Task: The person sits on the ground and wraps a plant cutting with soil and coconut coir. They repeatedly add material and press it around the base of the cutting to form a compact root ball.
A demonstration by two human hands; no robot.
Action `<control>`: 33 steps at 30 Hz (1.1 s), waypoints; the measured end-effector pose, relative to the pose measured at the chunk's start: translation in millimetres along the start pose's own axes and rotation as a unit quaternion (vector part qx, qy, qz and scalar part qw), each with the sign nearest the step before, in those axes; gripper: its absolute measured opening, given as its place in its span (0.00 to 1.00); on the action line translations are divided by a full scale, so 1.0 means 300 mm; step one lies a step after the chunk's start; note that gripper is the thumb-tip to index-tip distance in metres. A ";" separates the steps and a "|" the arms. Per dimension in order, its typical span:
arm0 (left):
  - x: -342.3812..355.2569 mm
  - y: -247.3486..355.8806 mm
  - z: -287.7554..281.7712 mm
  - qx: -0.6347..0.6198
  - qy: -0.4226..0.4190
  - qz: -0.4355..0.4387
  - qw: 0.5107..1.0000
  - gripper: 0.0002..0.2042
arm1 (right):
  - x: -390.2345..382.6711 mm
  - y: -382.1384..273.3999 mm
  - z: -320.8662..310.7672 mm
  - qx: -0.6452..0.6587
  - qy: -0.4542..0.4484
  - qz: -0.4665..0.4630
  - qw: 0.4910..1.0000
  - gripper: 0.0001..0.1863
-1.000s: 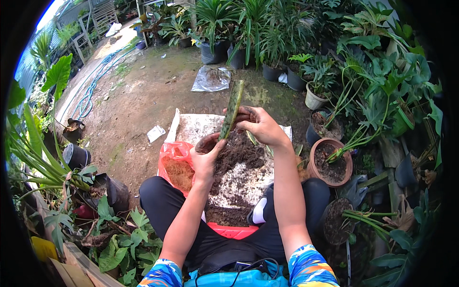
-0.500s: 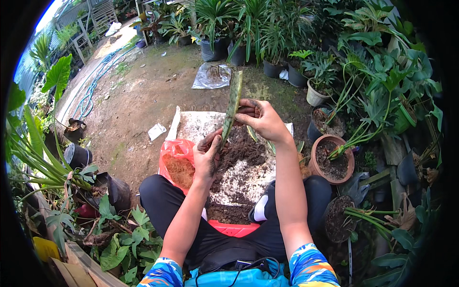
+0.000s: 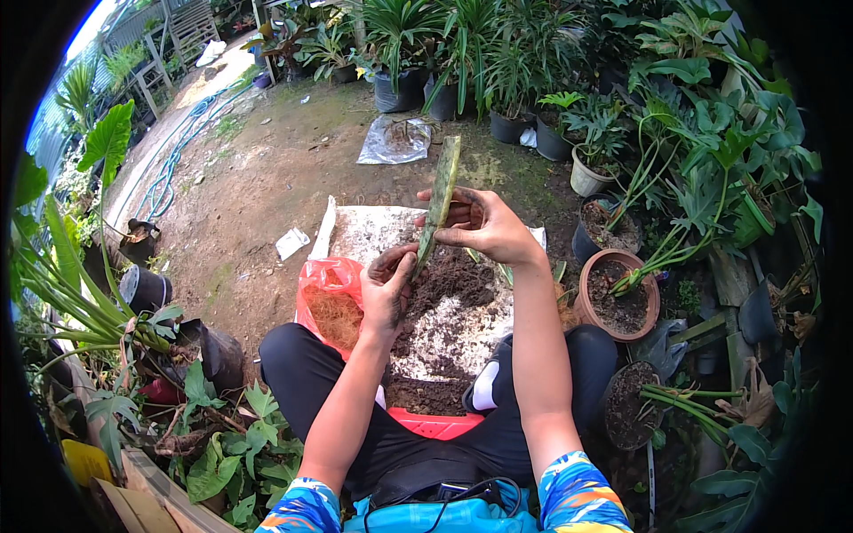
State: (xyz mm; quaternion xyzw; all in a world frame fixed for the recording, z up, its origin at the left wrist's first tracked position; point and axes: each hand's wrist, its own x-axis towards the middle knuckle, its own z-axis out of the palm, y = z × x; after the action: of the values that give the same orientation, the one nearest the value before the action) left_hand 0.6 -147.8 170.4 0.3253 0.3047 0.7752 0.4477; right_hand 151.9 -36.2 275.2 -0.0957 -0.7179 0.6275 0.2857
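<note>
Bare-handed handling of a leaf section: the left hand [image 3: 388,280] pinches the lower end of a mottled green strip of leaf [image 3: 442,182], while the right hand [image 3: 482,226] grasps it higher up, thumb in front and fingers passing behind. The leaf stands nearly upright, its top leaning slightly right, raised above dark soil [image 3: 458,282] heaped on a white sheet [image 3: 366,231]. The step in hand appears to be steadying and turning the piece; a further move would call for one hand to keep hold while the other regrips. Farther out, a red plastic bag [image 3: 332,274] of brown fibre [image 3: 334,315] lies left of the soil; a terracotta pot [image 3: 583,300] stands right.
</note>
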 end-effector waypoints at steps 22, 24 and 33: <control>0.028 -0.014 0.040 0.201 0.027 0.022 0.979 0.12 | 0.092 0.215 -0.064 -0.057 0.248 0.014 0.967 0.20; 0.029 0.000 0.007 0.125 0.015 -0.011 0.992 0.15 | 0.105 0.398 -0.138 0.037 0.263 0.039 0.963 0.20; 0.025 0.061 -0.112 0.010 0.133 -0.058 0.989 0.18 | -0.236 1.390 0.140 -0.312 0.068 0.492 0.810 0.35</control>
State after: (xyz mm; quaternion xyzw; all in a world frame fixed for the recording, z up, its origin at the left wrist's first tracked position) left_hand -37.6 -154.7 165.8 0.2053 0.3877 0.7815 0.4436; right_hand 95.2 -26.0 -145.8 -0.5629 -0.7106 0.4180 -0.0588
